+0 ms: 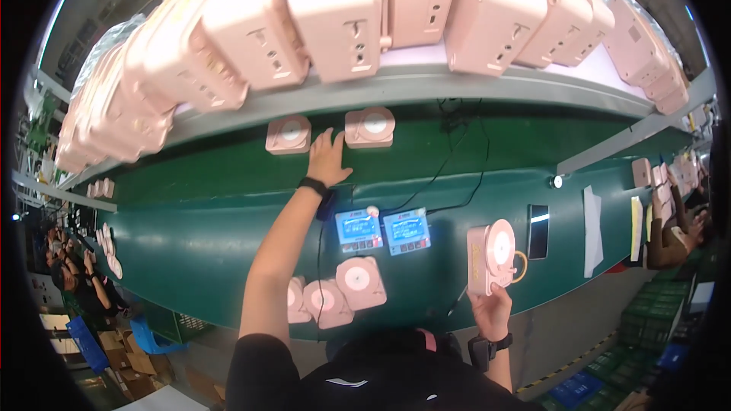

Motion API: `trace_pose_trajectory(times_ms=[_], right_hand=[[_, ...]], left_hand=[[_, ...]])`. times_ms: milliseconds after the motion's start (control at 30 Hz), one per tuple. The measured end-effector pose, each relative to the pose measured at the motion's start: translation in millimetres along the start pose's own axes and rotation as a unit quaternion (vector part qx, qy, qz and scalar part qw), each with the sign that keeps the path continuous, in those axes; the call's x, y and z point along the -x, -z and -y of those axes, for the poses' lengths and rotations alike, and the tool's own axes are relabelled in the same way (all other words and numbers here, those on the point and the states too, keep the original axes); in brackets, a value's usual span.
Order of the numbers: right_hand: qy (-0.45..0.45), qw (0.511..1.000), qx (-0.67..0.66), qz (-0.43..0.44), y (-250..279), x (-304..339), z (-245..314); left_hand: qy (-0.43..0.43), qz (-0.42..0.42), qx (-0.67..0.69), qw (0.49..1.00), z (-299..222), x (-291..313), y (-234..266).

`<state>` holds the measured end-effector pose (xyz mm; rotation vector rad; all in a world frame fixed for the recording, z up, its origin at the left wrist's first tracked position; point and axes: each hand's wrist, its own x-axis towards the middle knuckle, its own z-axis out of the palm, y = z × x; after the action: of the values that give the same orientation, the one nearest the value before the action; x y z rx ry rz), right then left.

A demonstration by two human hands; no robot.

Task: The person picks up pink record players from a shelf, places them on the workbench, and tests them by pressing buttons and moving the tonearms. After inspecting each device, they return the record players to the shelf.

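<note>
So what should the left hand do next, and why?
I'd guess the left hand could close on the pink device just to its right: it's spread open in the gap beside that device, apparently holding nothing, while the right hand grips a different pink device.

the green workbench mat (202,236) is looking smooth and rubbery, softly shining. above it, the shelf rail (415,85) is showing dull grey metal, and the pink turntable-shaped device (479,262) is looking like satin-smooth plastic. on it, the smartphone (538,240) is showing glossy glass, and a white strip (592,232) is looking papery and matt.
</note>
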<state>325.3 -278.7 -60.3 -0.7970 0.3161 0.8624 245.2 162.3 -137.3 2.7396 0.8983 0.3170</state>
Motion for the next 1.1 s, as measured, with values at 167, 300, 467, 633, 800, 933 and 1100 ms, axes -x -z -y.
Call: trace_pose_trajectory(times_ms=[167, 300, 467, 633, 800, 933, 1100], right_hand=[[0.032, 0.999, 0.006, -0.030, -14.2, -12.5, 4.8], [0.032, 0.998, 0.003, -0.051, -10.9, -22.7, 3.7], [-0.007, 0.998, 0.009, -0.060, -12.1, -37.8, 0.8], [-0.044, 0.998, 0.028, -0.022, -19.9, -50.8, -9.4], [-0.095, 0.995, 0.026, -0.021, -19.9, -62.9, -19.6], [-0.104, 0.994, 0.027, -0.024, -22.7, -67.3, -16.5], [-0.084, 0.996, 0.019, -0.020, -33.4, -75.6, -11.4]], left_hand=[[0.034, 0.103, -0.037, 0.993, 7.6, -82.4, -71.3], [-0.017, 0.085, -0.059, 0.994, 12.2, -93.6, -93.8], [-0.017, 0.038, 0.004, 0.999, 1.0, -43.8, -25.5], [0.094, -0.078, 0.015, 0.992, 46.8, 87.6, 41.8], [0.253, 0.116, -0.041, 0.960, 83.6, 162.0, 70.0], [0.289, 0.250, -0.057, 0.922, 82.7, 113.5, 100.1], [0.089, 0.091, -0.101, 0.987, 115.8, 7.0, 42.2]])
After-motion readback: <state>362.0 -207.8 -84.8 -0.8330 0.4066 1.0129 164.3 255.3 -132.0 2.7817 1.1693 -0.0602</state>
